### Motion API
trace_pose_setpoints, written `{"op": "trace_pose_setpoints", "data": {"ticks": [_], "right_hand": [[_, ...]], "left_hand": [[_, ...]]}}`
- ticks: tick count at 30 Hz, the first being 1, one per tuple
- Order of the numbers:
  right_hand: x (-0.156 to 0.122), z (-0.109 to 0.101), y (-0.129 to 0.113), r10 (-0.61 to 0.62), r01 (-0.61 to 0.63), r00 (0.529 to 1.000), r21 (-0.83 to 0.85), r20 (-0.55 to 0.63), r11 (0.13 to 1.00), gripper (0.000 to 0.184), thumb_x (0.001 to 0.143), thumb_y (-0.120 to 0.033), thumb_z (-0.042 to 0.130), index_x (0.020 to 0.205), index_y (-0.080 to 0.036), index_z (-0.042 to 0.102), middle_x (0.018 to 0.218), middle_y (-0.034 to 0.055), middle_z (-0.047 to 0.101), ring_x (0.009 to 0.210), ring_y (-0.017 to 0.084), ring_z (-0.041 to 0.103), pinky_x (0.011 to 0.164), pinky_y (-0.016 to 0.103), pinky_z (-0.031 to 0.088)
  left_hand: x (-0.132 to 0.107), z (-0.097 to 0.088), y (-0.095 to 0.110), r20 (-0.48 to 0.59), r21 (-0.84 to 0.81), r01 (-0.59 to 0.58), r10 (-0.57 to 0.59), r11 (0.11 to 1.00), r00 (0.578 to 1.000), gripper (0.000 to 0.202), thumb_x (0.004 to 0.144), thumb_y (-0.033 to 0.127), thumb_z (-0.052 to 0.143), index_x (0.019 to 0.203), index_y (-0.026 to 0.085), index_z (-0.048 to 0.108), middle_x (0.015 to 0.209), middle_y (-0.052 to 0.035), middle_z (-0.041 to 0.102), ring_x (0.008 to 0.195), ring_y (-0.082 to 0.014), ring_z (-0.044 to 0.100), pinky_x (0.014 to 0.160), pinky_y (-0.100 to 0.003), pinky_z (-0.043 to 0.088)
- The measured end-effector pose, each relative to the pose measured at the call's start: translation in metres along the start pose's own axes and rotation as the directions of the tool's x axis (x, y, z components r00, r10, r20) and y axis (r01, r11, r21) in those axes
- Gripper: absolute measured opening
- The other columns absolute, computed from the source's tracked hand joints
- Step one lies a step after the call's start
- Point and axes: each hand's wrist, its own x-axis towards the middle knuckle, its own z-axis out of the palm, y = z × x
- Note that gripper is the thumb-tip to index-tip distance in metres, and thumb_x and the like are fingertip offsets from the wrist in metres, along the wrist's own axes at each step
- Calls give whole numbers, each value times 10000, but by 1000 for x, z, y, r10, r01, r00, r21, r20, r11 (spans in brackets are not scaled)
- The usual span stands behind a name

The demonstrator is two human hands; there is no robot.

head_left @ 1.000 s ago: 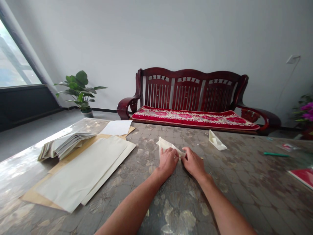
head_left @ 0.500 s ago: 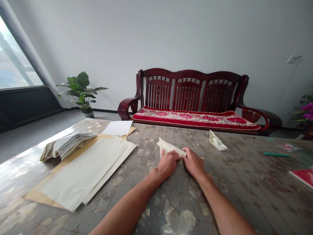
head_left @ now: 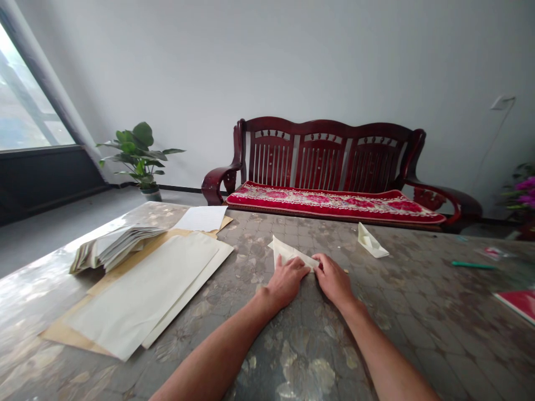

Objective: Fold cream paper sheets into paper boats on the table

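A cream sheet of folded paper (head_left: 285,248), roughly triangular, lies on the table in front of me. My left hand (head_left: 288,278) rests on its lower edge, fingers bent together and pressing it against the tabletop. At the right corner, my right hand (head_left: 333,279) has that end between thumb and fingers. The two hands are close together, and they cover the paper's near edge. Farther back to the right stands a finished-looking paper boat (head_left: 371,243) of the same cream paper, touched by neither hand.
Large cream sheets (head_left: 146,292) lie at left over brown paper (head_left: 62,337), beside a thick stack of folded papers (head_left: 119,245) and a white sheet (head_left: 200,218). On the right are a green pen (head_left: 473,265) and a red booklet (head_left: 518,303). A wooden bench (head_left: 321,161) stands beyond the table (head_left: 301,356).
The right hand's fingers have shifted slightly at the paper's right corner. The left hand and the folded paper stay almost in place.
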Motion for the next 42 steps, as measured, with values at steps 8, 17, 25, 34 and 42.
{"op": "trace_pose_setpoints", "data": {"ticks": [8,17,25,34,42], "right_hand": [[-1,-2,4,-28,27,999,37,25,999,230,875,-211,510,920,-289,721,975,-4,688,871,159,632,668,238,389],[-6,-7,1,-51,51,999,20,12,999,284,876,-204,508,916,-315,766,931,-8,697,836,150,647,681,236,418],[-9,-12,-4,-114,115,993,-39,29,993,348,865,-142,485,959,-315,772,949,6,687,888,136,626,715,208,423],[-11,-21,2,-229,240,970,-157,84,958,435,871,-95,454,1055,-357,749,941,22,675,929,158,583,749,214,417],[-11,-24,2,-295,302,953,-147,74,942,379,861,-96,466,939,-308,771,948,13,685,932,167,565,779,236,420]], "left_hand": [[0,1,-5,-66,-23,18,-20,1000,998,320,889,108,455,1035,243,706,1055,-64,642,1035,-223,570,1008,-427,356],[1,8,-10,-186,-214,188,-229,958,955,256,785,67,507,870,192,714,953,-63,622,959,-188,573,878,-279,462],[1,7,-22,-359,-289,381,-468,878,808,395,764,-17,440,1065,164,620,1098,-83,556,1034,-177,549,947,-302,466],[-4,1,-28,-216,188,403,-363,896,906,332,942,271,468,1235,245,623,1329,-85,580,1328,-353,389,1068,-520,361],[-7,-3,-35,-101,297,98,-71,950,992,284,947,276,506,1204,209,606,1441,-100,491,1401,-305,346,1130,-465,321]]}}
